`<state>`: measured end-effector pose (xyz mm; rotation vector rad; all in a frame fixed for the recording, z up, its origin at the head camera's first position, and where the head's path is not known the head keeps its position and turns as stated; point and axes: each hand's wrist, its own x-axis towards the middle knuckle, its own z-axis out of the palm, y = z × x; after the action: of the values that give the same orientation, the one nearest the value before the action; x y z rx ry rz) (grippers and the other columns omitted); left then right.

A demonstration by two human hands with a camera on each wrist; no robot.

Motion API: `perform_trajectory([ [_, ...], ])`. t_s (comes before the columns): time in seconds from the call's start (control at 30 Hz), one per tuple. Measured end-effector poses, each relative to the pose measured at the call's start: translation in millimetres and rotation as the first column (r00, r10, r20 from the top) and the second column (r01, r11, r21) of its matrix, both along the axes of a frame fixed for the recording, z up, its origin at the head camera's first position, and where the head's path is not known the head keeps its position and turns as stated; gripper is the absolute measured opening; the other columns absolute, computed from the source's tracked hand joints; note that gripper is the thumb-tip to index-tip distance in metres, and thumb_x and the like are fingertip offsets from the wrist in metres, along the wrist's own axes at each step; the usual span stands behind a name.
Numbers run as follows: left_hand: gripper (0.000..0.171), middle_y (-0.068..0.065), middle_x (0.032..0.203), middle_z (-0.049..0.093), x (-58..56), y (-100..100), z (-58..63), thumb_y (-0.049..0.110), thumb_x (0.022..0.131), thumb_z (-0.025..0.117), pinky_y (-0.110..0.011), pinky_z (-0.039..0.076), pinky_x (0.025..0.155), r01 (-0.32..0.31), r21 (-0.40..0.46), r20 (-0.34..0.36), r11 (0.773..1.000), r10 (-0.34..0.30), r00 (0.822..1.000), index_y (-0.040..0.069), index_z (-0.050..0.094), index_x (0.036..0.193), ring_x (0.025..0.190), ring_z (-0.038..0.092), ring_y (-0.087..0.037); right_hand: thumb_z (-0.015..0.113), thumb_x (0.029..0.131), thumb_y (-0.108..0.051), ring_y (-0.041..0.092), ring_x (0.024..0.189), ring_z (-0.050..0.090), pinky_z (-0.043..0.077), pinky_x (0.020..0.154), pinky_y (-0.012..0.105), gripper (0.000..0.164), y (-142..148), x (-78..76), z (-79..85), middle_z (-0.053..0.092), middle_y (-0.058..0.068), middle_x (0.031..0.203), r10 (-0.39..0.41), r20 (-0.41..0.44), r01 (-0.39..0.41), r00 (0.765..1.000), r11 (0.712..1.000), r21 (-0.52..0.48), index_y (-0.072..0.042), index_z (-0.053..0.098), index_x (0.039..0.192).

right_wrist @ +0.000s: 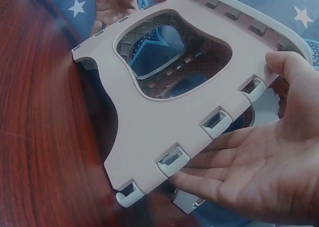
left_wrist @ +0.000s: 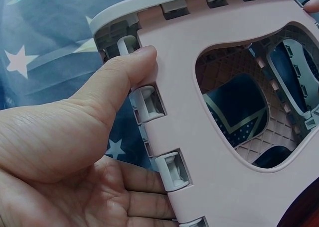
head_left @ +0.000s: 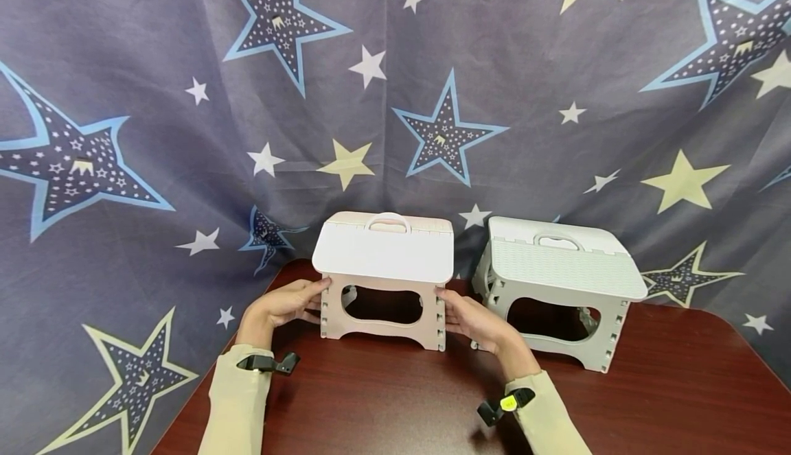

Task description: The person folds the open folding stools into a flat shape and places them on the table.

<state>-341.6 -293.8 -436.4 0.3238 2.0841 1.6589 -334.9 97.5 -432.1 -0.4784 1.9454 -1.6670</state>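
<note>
A pale pink folding step stool (head_left: 383, 307) with a white front top panel and a carry handle stands unfolded between my two hands. My left hand (head_left: 287, 304) holds its left side; in the left wrist view the thumb (left_wrist: 142, 62) presses the front panel near the top, the other fingers lying along the side edge. On the opposite side my right hand (head_left: 476, 318) grips the edge, with the thumb (right_wrist: 289, 65) on the front panel and the fingers partly hidden behind the side. Whether the feet touch the table cannot be told.
To the right stands a second unfolded stool (head_left: 556, 304), pale green and white, close to my right hand. Both are at the back of a dark red-brown wooden table (head_left: 383, 400). A star-patterned curtain (head_left: 383, 119) hangs right behind them.
</note>
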Motion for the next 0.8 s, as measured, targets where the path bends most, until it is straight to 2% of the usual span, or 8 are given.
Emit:
perform_trajectory([
  [0.5,0.053,-0.007,0.107,0.073,1.5,0.1,1.0,0.047,0.108,0.043,-0.054,0.056,0.097,0.011,0.005,-0.001,1.0,-0.011,1.0,-0.003,0.061,0.118,0.103,0.07,-0.022,0.037,0.105,-0.05,0.039,0.14,0.046,0.033,0.122,0.054,0.075,0.0,0.7,-0.2,0.048,0.028,0.15,0.004,-0.001,-0.004,1.0,1.0,0.0,0.009,0.035,0.15],
  [0.8,0.054,-0.006,0.108,0.073,1.2,-1.0,0.4,0.047,0.108,0.042,-0.054,0.055,0.098,0.028,0.003,-0.008,1.0,-0.028,1.0,-0.002,0.062,0.117,0.103,0.07,-0.021,0.038,0.104,-0.049,0.043,0.143,0.041,0.031,0.122,0.055,0.075,-1.2,0.8,-0.5,0.041,0.031,0.154,-0.012,0.004,0.012,1.0,1.0,-0.001,0.01,0.031,0.152],
])
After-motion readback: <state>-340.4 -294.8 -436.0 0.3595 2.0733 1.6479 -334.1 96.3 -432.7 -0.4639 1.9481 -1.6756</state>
